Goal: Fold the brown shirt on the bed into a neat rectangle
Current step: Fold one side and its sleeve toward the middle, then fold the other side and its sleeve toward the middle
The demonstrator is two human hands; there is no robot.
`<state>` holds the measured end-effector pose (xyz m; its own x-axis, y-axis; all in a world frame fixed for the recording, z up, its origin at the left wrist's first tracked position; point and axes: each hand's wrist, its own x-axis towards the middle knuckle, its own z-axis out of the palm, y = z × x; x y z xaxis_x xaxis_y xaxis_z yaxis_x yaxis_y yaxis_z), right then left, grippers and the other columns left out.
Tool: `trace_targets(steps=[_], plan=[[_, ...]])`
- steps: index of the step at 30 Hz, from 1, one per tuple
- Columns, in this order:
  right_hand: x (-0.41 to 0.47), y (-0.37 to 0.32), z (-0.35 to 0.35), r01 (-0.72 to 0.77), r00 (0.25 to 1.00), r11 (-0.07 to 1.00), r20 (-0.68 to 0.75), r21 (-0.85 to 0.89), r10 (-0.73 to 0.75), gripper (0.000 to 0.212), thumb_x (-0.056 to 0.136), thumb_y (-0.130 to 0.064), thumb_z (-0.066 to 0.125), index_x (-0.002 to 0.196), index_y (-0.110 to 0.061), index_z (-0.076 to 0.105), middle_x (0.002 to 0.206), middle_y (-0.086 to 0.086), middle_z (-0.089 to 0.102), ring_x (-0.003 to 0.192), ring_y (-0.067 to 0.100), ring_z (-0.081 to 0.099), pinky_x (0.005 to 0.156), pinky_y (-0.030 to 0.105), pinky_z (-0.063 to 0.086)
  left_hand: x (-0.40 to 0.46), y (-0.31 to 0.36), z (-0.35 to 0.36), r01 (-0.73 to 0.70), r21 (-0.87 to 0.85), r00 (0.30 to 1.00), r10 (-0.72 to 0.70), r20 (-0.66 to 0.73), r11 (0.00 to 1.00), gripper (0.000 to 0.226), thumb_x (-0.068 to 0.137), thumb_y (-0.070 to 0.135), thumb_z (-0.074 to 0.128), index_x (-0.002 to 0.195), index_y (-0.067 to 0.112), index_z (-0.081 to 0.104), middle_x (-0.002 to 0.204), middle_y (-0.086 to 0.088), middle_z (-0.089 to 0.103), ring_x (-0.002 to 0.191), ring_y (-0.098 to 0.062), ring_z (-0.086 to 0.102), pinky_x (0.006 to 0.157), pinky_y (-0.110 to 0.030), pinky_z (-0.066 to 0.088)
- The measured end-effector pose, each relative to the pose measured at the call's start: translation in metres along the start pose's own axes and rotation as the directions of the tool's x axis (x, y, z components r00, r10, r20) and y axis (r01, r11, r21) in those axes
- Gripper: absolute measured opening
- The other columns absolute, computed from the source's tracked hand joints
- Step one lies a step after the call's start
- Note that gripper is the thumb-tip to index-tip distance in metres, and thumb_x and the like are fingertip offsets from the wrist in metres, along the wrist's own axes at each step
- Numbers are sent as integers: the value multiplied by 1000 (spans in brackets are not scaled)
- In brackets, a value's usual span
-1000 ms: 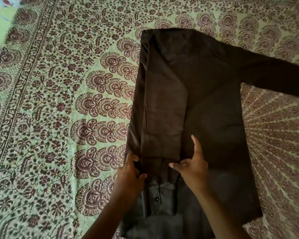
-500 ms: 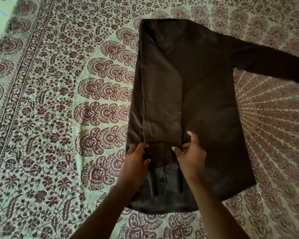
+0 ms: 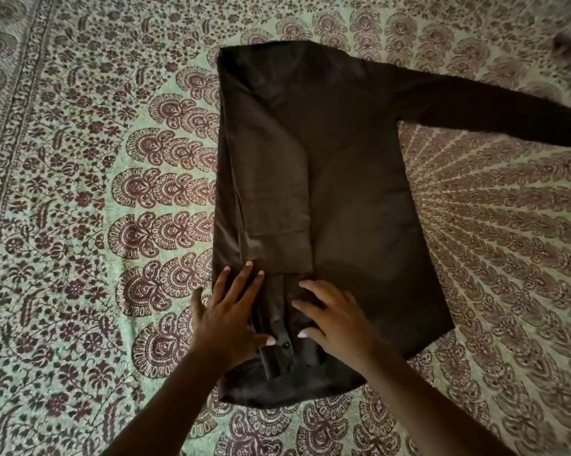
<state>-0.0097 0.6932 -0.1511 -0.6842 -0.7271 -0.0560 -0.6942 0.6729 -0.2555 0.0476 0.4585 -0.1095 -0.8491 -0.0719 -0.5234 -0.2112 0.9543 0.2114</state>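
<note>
The brown shirt (image 3: 353, 199) lies flat on the bed, back up, hem toward me. Its left side is folded inward, and the left sleeve (image 3: 274, 205) runs down over that fold, ending in a buttoned cuff (image 3: 285, 347) near the hem. The right sleeve (image 3: 494, 110) stretches out to the right, unfolded. My left hand (image 3: 228, 320) lies flat with spread fingers on the shirt's lower left edge, partly on the bedsheet. My right hand (image 3: 336, 319) rests with fingers extended on the cloth just right of the cuff. Neither hand grips anything.
A green bedsheet (image 3: 96, 225) with a maroon floral and mandala print covers the whole bed around the shirt. A dark blurred object (image 3: 570, 49) shows at the upper right corner.
Both hands released their hold near the folded sleeve's end and now lie flat pressing beside the cuff. The view moved back, so the whole hem shows.
</note>
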Motion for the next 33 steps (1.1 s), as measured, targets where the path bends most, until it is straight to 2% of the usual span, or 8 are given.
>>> trace_targets(steps=[4, 6, 9, 17, 23, 26, 30, 33], plan=[[4, 17, -9, -56, 997, 967, -40, 248, 67, 46, 90, -50, 69, 127, -21, 69, 149, 2, 51, 136, 21, 46, 93, 45, 57, 7, 26, -14, 41, -50, 995, -45, -89, 998, 100, 72, 67, 70, 155, 38, 24, 168, 7, 14, 154, -28, 10, 120, -61, 17], [8, 30, -21, -146, 970, 900, -121, 411, 213, 37, 94, -44, 68, 118, -17, 73, 145, 4, 53, 125, 20, 59, 95, 37, 56, 17, 45, -24, 45, -101, 968, -68, -241, 994, 72, 78, 64, 61, 138, 25, 48, 150, -5, 45, 142, -35, 32, 111, -63, 33], [8, 74, -44, -232, 878, 804, -238, 548, 415, 17, 92, -22, 75, 106, -12, 76, 136, 5, 56, 111, 10, 63, 91, 26, 55, 45, 96, -46, 49, -127, 944, -87, -318, 991, 51, 88, 52, 63, 126, 19, 56, 137, -8, 56, 132, -35, 45, 106, -58, 39], [-15, 267, -109, -410, 595, 548, -242, 729, 767, 22, 88, 0, 73, 99, -19, 71, 111, -2, 66, 100, 13, 68, 76, 18, 57, 175, 291, -85, -290, -173, 937, 242, -253, 941, 49, 101, 40, 52, 145, 21, 43, 146, -4, 49, 130, -28, 50, 109, -43, 41], [-39, 417, -152, -457, 191, 165, -85, 874, 978, 14, 91, -2, 70, 103, -11, 71, 104, 3, 71, 93, 11, 68, 66, 14, 54, 285, 455, -104, -351, -118, 921, 320, -222, 929, 71, 98, 31, 58, 158, 18, 22, 165, -7, 28, 151, -29, 30, 123, -48, 29], [-37, 491, -162, -508, 36, 52, -39, 860, 999, 16, 90, -7, 71, 106, -9, 71, 105, 10, 73, 91, 19, 65, 76, 23, 48, 339, 513, -111, -346, -52, 926, 331, -182, 937, 88, 95, 32, 64, 161, 17, 9, 170, -9, 13, 155, -31, 20, 124, -48, 26], [-21, 580, -177, -479, -216, -42, -71, 877, 974, 66, 80, -28, 84, 136, -7, 59, 130, 18, 66, 114, 30, 65, 93, 40, 55, 390, 547, -106, -289, 55, 953, 293, -82, 956, 108, 86, 43, 76, 162, 20, 3, 172, -2, 0, 157, -30, 12, 124, -53, 20], [-1, 621, -188, -579, -301, -173, -12, 797, 954, 92, 76, -48, 84, 150, -14, 43, 151, 20, 45, 137, 41, 47, 106, 55, 47, 402, 547, -99, -234, 64, 966, 239, -99, 970, 108, 80, 47, 81, 161, 21, 14, 171, 2, 8, 156, -28, 14, 123, -54, 21]])
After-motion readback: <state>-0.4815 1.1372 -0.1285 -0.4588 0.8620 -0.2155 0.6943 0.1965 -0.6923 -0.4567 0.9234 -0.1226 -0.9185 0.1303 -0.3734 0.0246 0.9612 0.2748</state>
